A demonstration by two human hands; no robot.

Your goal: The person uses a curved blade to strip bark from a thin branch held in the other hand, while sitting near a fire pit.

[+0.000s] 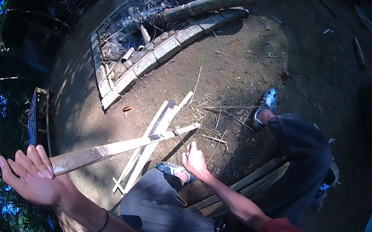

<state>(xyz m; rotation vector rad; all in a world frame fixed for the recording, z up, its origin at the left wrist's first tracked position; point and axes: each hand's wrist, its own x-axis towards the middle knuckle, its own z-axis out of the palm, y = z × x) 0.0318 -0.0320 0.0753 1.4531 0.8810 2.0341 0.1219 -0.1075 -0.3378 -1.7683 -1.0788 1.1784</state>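
My left hand (32,178) grips the left end of a long, pale split bamboo slat (106,151), fingers curled round it. The slat reaches across to the right, its far end above the ground in front of my left knee. My right hand (194,161) is closed round the handle of a thin, dark-bladed knife (181,137). Its blade lies across the slat near the right end; whether it bites in, I cannot tell. Under the slat, several more split bamboo strips (138,164) lie crossed on the ground, some with dark patches.
Ahead is a fire pit edged with stone blocks (167,49), holding ash and faint smoke. A thick bamboo pole (209,6) rests across its edge. Thin shavings and sticks (216,116) litter the dirt between my shoes. Bamboo slats (247,185) run beneath my legs.
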